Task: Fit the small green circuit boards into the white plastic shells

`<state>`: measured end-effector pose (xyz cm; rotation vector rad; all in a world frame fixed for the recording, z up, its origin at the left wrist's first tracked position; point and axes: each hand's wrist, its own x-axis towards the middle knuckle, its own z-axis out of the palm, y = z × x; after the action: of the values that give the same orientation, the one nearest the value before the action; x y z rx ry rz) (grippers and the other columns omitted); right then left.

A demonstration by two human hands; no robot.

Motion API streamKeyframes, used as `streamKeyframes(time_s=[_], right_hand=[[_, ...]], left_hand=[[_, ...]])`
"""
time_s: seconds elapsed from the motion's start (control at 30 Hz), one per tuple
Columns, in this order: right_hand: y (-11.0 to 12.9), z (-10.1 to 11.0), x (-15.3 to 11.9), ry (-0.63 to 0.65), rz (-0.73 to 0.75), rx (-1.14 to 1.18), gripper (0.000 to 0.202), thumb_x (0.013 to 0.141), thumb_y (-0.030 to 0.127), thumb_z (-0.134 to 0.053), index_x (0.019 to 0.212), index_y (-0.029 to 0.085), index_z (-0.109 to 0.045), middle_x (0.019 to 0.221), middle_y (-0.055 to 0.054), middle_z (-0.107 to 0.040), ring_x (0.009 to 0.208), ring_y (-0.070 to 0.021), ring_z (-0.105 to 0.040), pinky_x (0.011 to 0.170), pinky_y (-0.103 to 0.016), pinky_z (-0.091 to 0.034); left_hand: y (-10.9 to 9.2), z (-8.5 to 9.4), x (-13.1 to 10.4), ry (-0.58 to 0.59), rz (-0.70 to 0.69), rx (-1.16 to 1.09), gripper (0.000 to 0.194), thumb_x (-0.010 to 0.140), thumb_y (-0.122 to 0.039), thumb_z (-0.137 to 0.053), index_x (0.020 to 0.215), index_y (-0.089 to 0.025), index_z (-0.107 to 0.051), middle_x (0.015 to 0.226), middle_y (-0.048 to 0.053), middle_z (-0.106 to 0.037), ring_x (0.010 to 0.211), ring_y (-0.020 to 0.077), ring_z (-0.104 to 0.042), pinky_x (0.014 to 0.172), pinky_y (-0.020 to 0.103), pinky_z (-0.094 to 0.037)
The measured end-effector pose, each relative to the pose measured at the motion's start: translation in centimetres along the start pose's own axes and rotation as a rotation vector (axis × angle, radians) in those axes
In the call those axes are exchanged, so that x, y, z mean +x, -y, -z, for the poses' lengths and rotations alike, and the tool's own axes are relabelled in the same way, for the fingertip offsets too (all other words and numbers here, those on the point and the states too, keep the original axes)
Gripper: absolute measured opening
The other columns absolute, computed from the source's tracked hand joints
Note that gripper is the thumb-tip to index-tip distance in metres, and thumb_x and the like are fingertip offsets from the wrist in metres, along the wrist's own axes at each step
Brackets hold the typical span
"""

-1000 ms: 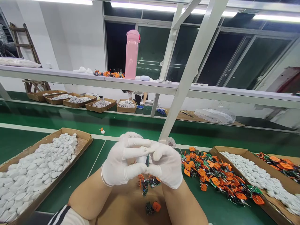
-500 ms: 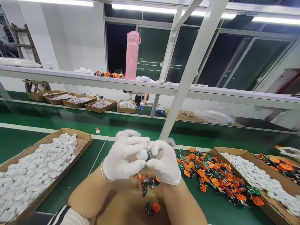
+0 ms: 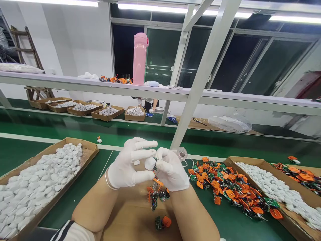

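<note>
My right hand (image 3: 173, 170), in a white glove, is closed in a pinch beside a round white cap (image 3: 150, 164). A sliver of green circuit board shows at its fingertips; most of it is hidden. My left hand (image 3: 130, 164), gloved too, has its fingers stretched out and the thumb apart, around the cap's left side. Through that gap a small white piece (image 3: 136, 162) is visible. Below my hands, several circuit boards with orange parts (image 3: 155, 194) lie on a cardboard surface (image 3: 132, 217). Nearer to me is another board with an orange piece (image 3: 163, 222).
A cardboard tray of white caps (image 3: 85, 147) stands left. On the right are a heap of orange-and-green boards (image 3: 225, 184) and another cap tray (image 3: 230, 161). A slanted metal post (image 3: 193, 100) rises behind my hands. A pink bottle (image 3: 139, 60) stands on the shelf.
My left fingers have spread and drawn slightly off the cap. At far right a co-worker's gloved hand has left view; an orange-and-white piece lies there. The small piece at back left has shifted left.
</note>
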<state>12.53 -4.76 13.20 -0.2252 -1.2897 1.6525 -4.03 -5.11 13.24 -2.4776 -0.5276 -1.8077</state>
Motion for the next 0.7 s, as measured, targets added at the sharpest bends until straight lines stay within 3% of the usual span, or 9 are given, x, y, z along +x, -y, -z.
streamKeyframes(time_s=[0.13, 0.3, 0.5, 0.7], right_hand=[[0.3, -0.4, 0.1, 0.044, -0.065, -0.059, 0.037, 0.071, 0.044, -0.080, 0.081, 0.018, -0.057, 0.067, 0.000, -0.060, 0.061, -0.0127, -0.051, 0.062, -0.027, -0.043], [1.0, -0.2, 0.1, 0.102, -0.174, -0.174, 0.042, 0.062, 0.042, -0.085, 0.077, 0.015, -0.056, 0.066, 0.004, -0.046, 0.059, -0.0080, -0.037, 0.053, -0.021, -0.030], [1.3, 0.1, 0.0, 0.157, -0.180, -0.299, 0.034, 0.070, 0.038, -0.078, 0.066, 0.016, -0.053, 0.060, 0.004, -0.045, 0.058, -0.0094, -0.038, 0.055, -0.024, -0.028], [2.1, -0.2, -0.1, 0.134, -0.257, -0.497, 0.032, 0.064, 0.038, -0.078, 0.066, 0.016, -0.054, 0.065, 0.002, -0.049, 0.064, -0.0113, -0.040, 0.057, -0.025, -0.033]], left_hand=[[0.0, -0.1, 0.6, -0.014, -0.085, 0.073, 0.033, 0.083, -0.046, -0.071, 0.106, -0.025, -0.061, 0.111, 0.009, -0.071, 0.103, 0.0240, -0.062, 0.090, 0.044, -0.051], [-0.4, -0.2, 0.9, -0.009, -0.138, 0.219, 0.020, 0.084, -0.035, -0.071, 0.094, -0.023, -0.060, 0.104, 0.007, -0.073, 0.096, 0.0218, -0.063, 0.087, 0.043, -0.051], [-0.5, 0.2, 0.8, 0.110, -0.111, 0.309, 0.027, 0.084, -0.044, -0.066, 0.103, -0.024, -0.064, 0.116, 0.009, -0.071, 0.102, 0.0262, -0.061, 0.085, 0.045, -0.046], [-0.5, -0.2, 0.5, 0.090, -0.081, 0.346, 0.018, 0.081, -0.040, -0.068, 0.079, -0.023, -0.064, 0.110, 0.005, -0.073, 0.100, 0.0231, -0.061, 0.087, 0.041, -0.043]])
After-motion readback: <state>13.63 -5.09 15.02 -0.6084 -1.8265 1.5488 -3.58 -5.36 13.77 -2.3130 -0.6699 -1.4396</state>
